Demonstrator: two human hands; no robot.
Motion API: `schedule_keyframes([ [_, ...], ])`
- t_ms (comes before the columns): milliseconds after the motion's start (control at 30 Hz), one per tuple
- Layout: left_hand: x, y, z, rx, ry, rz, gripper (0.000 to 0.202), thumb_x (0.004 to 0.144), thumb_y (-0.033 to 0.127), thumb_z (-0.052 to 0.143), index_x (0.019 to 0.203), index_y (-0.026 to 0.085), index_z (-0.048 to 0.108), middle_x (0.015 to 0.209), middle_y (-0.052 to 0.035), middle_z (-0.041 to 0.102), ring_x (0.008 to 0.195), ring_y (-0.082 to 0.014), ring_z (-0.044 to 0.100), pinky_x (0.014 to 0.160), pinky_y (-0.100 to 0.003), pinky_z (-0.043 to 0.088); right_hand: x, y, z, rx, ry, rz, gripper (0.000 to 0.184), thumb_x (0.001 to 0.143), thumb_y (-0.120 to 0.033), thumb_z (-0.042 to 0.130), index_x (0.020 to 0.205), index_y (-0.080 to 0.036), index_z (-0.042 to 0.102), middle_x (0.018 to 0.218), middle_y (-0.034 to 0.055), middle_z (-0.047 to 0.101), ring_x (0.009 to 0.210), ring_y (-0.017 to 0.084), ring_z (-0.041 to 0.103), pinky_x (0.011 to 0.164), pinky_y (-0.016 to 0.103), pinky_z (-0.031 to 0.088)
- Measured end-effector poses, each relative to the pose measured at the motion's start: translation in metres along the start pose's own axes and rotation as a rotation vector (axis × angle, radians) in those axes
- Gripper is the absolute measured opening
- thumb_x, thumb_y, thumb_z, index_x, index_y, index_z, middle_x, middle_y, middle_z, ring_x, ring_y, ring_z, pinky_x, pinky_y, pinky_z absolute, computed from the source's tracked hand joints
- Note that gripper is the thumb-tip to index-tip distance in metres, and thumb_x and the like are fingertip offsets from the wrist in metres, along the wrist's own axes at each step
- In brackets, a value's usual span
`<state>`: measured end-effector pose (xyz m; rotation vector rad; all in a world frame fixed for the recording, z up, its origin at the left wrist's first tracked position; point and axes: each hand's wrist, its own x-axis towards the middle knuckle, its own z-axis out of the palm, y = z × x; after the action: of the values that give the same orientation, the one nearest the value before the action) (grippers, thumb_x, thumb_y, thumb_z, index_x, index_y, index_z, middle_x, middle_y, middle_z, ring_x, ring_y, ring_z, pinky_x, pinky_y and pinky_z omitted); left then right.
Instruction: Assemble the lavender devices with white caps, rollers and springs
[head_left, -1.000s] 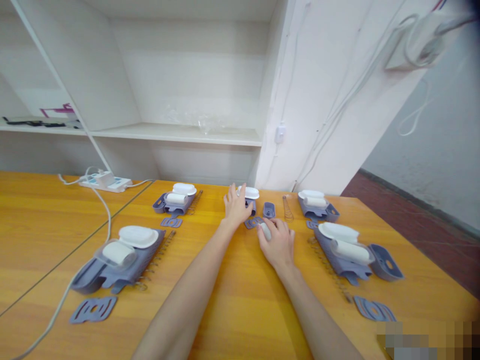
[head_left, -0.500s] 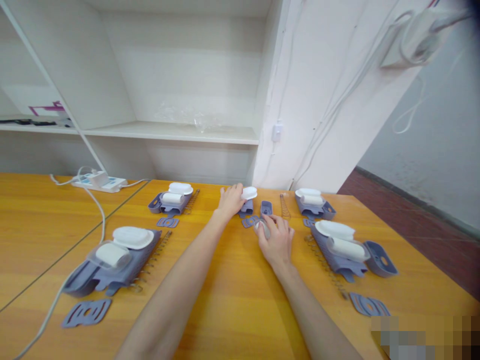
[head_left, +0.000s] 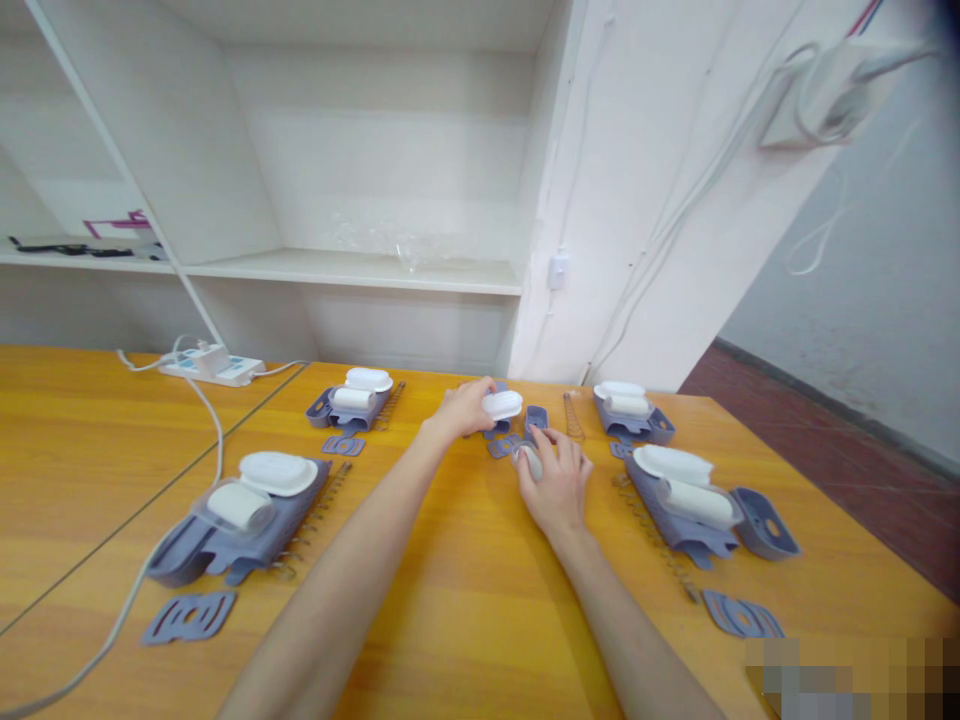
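Note:
My left hand [head_left: 461,410] is closed round a white oval cover [head_left: 502,404], held just above a purple plastic base [head_left: 498,425] at the far middle of the wooden table [head_left: 465,590]. My right hand [head_left: 555,485] lies closer to me, fingers curled over a white roller [head_left: 531,462] on the table. Between the hands lie a flat purple gasket [head_left: 504,446] and a small purple cap [head_left: 535,419].
Similar purple-and-white kits stand at the left front [head_left: 240,515], far left [head_left: 352,403], far right [head_left: 628,410] and right [head_left: 694,505], each with a metal spring [head_left: 574,415] and a flat gasket [head_left: 187,615]. A power strip [head_left: 214,365] and cable lie far left. White shelves rise behind.
My left hand has taken the white cover off the purple base and drawn it slightly toward me. My right hand stays on the white roller.

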<state>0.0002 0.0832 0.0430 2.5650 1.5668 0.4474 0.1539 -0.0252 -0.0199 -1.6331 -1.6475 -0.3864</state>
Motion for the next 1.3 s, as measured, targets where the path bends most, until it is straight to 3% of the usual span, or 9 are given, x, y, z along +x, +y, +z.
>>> schedule_keyframes([
  [200, -0.009, 0.006, -0.011, 0.067, -0.028, 0.097, 0.052, 0.062, 0.026, 0.065, 0.111, 0.026, 0.049, 0.103, -0.0061, 0.064, 0.1, -0.0281, 0.059, 0.086, -0.04, 0.041, 0.001, -0.003, -0.004, -0.059, -0.024, -0.038, 0.037, 0.083, -0.03, 0.051, 0.118, -0.022, 0.055, 0.116, 0.0105, 0.052, 0.107, 0.024, 0.044, 0.092, 0.041, 0.027],
  [333, -0.022, 0.012, -0.016, 0.05, -0.029, 0.195, 0.044, 0.066, 0.027, 0.062, 0.107, 0.022, 0.048, 0.091, -0.0072, 0.064, 0.089, -0.0266, 0.062, 0.075, -0.033, 0.044, 0.002, -0.008, -0.007, -0.102, -0.022, -0.107, 0.044, 0.082, -0.031, 0.053, 0.124, -0.022, 0.05, 0.127, 0.0127, 0.047, 0.116, 0.027, 0.039, 0.097, 0.046, 0.023],
  [467, -0.04, 0.019, -0.017, -0.153, -0.026, 0.317, 0.045, 0.063, 0.027, 0.064, 0.103, 0.021, 0.044, 0.086, -0.003, 0.062, 0.08, -0.0212, 0.061, 0.065, -0.026, 0.044, 0.003, -0.01, -0.006, -0.119, -0.045, -0.191, 0.05, 0.081, -0.03, 0.054, 0.13, -0.025, 0.044, 0.138, 0.0117, 0.039, 0.125, 0.028, 0.032, 0.101, 0.051, 0.016],
  [567, -0.049, 0.025, -0.016, -0.316, -0.011, 0.383, 0.041, 0.065, 0.023, 0.062, 0.101, 0.021, 0.043, 0.086, -0.0013, 0.061, 0.078, -0.0176, 0.06, 0.065, -0.024, 0.044, 0.003, -0.004, -0.005, -0.096, -0.055, -0.194, 0.046, 0.082, -0.024, 0.053, 0.127, -0.029, 0.048, 0.133, 0.0085, 0.045, 0.12, 0.025, 0.038, 0.101, 0.048, 0.016],
  [700, -0.047, 0.029, -0.011, -0.413, 0.012, 0.379, 0.046, 0.067, 0.018, 0.06, 0.109, 0.022, 0.041, 0.102, -0.0029, 0.06, 0.093, -0.0168, 0.058, 0.079, -0.025, 0.045, 0.003, 0.008, -0.005, -0.065, 0.023, -0.084, 0.042, 0.082, -0.024, 0.052, 0.124, -0.029, 0.052, 0.116, 0.0067, 0.055, 0.104, 0.022, 0.046, 0.091, 0.038, 0.026],
  [867, -0.039, 0.023, 0.004, -0.094, 0.183, 0.134, 0.041, 0.073, 0.012, 0.049, 0.113, 0.022, 0.046, 0.116, -0.0078, 0.054, 0.11, -0.0223, 0.049, 0.093, -0.035, 0.038, 0.004, 0.023, -0.008, -0.18, 0.136, 0.202, 0.039, 0.08, -0.03, 0.054, 0.118, -0.027, 0.058, 0.096, 0.0088, 0.056, 0.09, 0.025, 0.045, 0.075, 0.036, 0.026],
  [1000, -0.037, 0.022, 0.019, 0.076, 0.171, 0.092, 0.049, 0.074, 0.014, 0.05, 0.122, 0.023, 0.044, 0.125, -0.0102, 0.048, 0.113, -0.0254, 0.046, 0.094, -0.039, 0.036, 0.004, 0.034, -0.01, -0.274, 0.113, 0.35, 0.039, 0.077, -0.028, 0.055, 0.115, -0.027, 0.06, 0.088, 0.0091, 0.053, 0.084, 0.026, 0.044, 0.069, 0.036, 0.024],
  [1133, -0.033, 0.026, 0.031, 0.137, 0.149, 0.161, 0.04, 0.077, 0.015, 0.05, 0.117, 0.021, 0.049, 0.123, -0.0124, 0.051, 0.115, -0.0266, 0.046, 0.094, -0.042, 0.036, 0.002, 0.037, -0.009, -0.287, 0.038, 0.379, 0.038, 0.075, -0.028, 0.055, 0.113, -0.029, 0.061, 0.089, 0.0087, 0.052, 0.085, 0.026, 0.045, 0.069, 0.037, 0.025],
  [1300, -0.029, 0.027, 0.038, 0.151, 0.156, 0.187, 0.027, 0.087, 0.011, 0.036, 0.105, 0.017, 0.056, 0.112, -0.013, 0.061, 0.114, -0.0226, 0.05, 0.091, -0.038, 0.04, 0.0, 0.035, -0.006, -0.265, 0.053, 0.35, 0.034, 0.075, -0.03, 0.056, 0.109, -0.026, 0.063, 0.093, 0.0098, 0.051, 0.086, 0.026, 0.045, 0.07, 0.037, 0.027],
])
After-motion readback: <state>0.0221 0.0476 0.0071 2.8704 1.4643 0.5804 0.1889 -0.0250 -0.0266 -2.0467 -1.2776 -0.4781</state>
